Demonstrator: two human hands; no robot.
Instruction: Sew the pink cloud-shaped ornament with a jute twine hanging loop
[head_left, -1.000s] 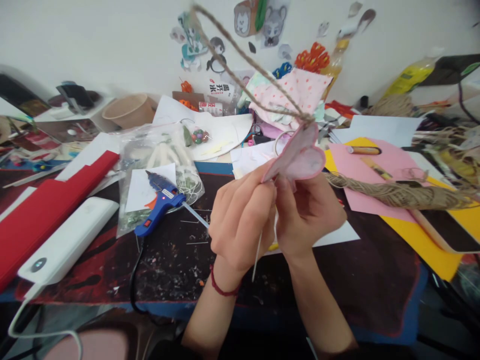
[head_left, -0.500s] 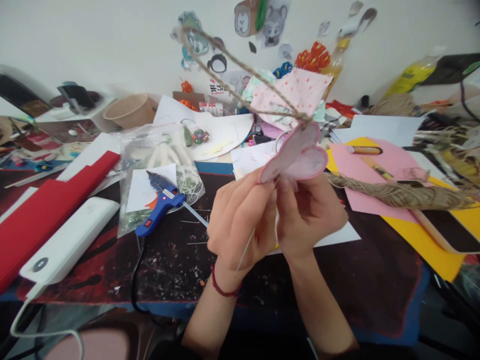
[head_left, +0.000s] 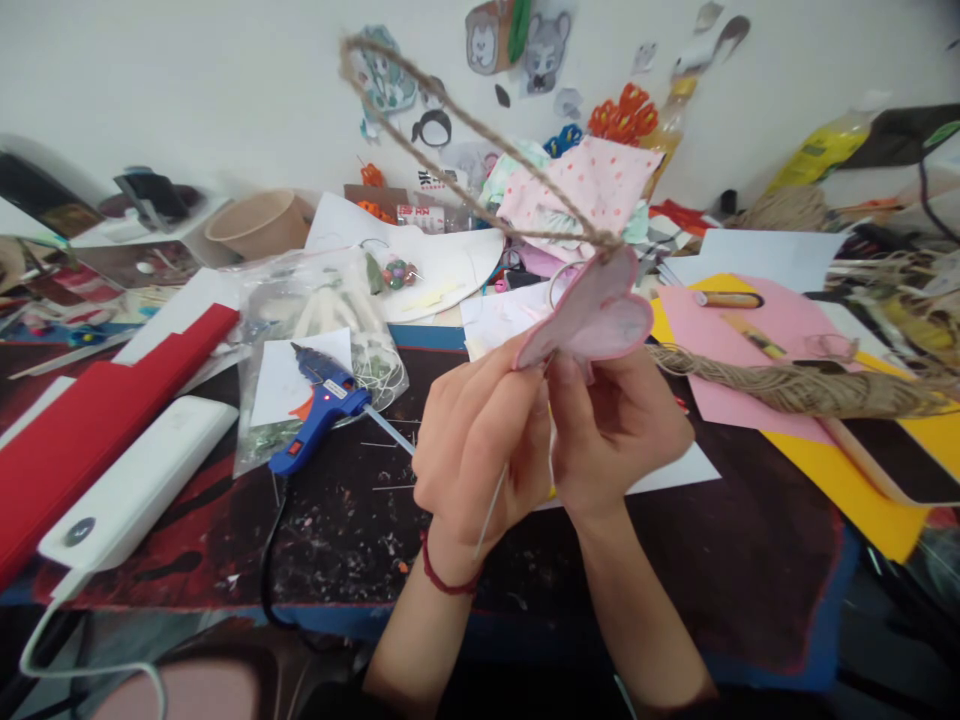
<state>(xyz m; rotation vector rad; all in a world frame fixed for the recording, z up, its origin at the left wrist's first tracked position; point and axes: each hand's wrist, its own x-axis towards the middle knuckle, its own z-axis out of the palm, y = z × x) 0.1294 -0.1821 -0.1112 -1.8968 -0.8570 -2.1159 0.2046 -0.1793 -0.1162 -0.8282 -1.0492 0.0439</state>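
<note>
A pink-edged paper flower (head_left: 600, 310) with a pale back is held up at the middle of the view, above the table. A loop of twine (head_left: 465, 110) rises from its top and leans to the left. My left hand (head_left: 484, 445) is closed on the flower's lower left edge. My right hand (head_left: 619, 430) pinches the lower edge with its thumb, close beside the left fingertips. A thin pale thread (head_left: 491, 510) hangs down across my left palm; its upper end is hidden by the fingers.
A blue hot glue gun (head_left: 322, 405) lies left of my hands, its cord running to the table's front edge. Farther left are a white power bank (head_left: 142, 480) and a red strip (head_left: 112, 400). On the right, a twine bundle (head_left: 810, 385) crosses pink paper (head_left: 727, 385) beside a phone (head_left: 900, 460).
The twine loop has swung slightly left and up. Both hands keep their grip on the flower with barely any shift.
</note>
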